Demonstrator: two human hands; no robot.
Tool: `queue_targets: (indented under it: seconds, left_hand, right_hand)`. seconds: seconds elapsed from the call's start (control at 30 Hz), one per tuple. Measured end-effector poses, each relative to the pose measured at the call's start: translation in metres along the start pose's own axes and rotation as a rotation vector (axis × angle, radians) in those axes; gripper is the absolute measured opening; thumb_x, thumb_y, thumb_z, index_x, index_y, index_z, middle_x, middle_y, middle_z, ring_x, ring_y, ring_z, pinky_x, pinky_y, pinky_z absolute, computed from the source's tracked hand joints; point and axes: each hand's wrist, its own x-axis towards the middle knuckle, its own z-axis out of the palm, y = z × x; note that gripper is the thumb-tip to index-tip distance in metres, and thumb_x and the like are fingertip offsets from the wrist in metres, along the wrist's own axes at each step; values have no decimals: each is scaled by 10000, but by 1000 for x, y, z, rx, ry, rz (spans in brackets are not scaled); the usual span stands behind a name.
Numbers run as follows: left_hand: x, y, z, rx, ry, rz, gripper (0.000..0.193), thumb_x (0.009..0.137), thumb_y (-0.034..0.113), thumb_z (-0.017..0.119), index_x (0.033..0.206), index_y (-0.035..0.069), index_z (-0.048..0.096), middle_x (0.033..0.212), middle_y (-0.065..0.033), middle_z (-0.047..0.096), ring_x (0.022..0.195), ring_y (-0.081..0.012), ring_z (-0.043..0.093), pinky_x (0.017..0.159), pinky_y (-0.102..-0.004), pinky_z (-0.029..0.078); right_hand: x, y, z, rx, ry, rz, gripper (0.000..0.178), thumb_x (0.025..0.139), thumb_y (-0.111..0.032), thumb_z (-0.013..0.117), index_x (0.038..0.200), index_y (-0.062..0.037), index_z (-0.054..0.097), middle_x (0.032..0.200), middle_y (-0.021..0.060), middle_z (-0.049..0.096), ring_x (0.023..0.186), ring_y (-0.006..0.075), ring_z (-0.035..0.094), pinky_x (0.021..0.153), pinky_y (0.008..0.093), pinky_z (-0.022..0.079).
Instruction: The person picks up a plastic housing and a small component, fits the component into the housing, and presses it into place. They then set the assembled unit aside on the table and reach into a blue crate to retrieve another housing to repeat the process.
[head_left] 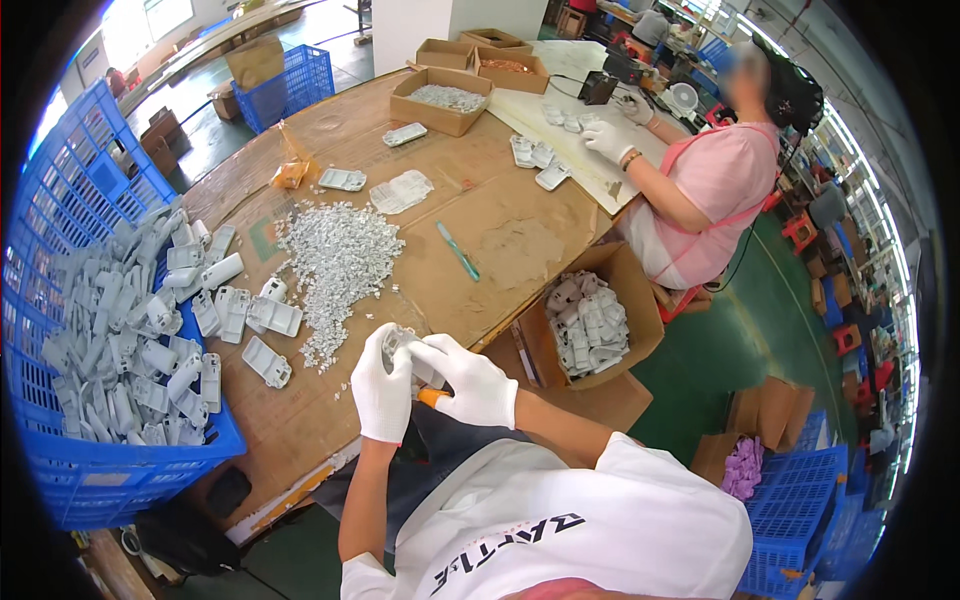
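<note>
Both hands wear white gloves and meet at the table's near edge. My left hand point(382, 390) is closed around a light grey plastic housing point(398, 343), whose lower part is hidden by the fingers. My right hand point(470, 382) is closed too, its fingertips against the same housing. An orange handle point(433, 398) pokes out beneath the right palm; the rest of it is covered. Just beyond the hands lies a heap of tiny white plastic parts point(340, 250). Several loose housings point(267, 362) rest on the table to the left of it.
At the left a blue crate point(130, 460) is full of housings. A teal pen-like tool point(458, 251) lies mid-table. An open carton point(640, 330) of white parts stands right of the table. Across the far right, a gloved co-worker point(710, 190) handles similar parts near small cartons point(440, 118).
</note>
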Motion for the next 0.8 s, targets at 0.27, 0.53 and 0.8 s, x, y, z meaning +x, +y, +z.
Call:
queue_targets:
  seconds: [0.27, 0.53, 0.8]
  left_hand:
    - [-7, -6, -38, 139, 179, -9, 537, 853, -21, 649, 1374, 1, 520, 1284, -176, 596, 1143, -271, 628, 963, -358, 519]
    - [-21, -89, -102, 1049, 340, -91, 609, 860, 221, 715, 1417, 93, 503, 1525, -211, 386, 1385, -448, 367, 1142, -506, 336]
    - [-16, -89, -104, 969, 404, -13, 468, 853, 168, 714, 1265, 33, 539, 1484, -217, 421, 1384, -458, 368, 1132, -519, 339]
  right_hand:
    - [83, 89, -77, -551, 191, 56, 439, 923, -111, 474, 1344, -80, 593, 1270, 165, 615, 1159, 343, 562, 1019, 401, 445]
    - [154, 278, -239, -1159, 460, 708, 489, 922, -420, 608, 1192, -15, 568, 1205, 258, 592, 1083, 443, 617, 899, 544, 502]
    - [143, 89, -48, -481, 74, -302, 314, 772, -139, 748, 1060, -94, 633, 1019, 107, 642, 957, 312, 628, 851, 403, 515]
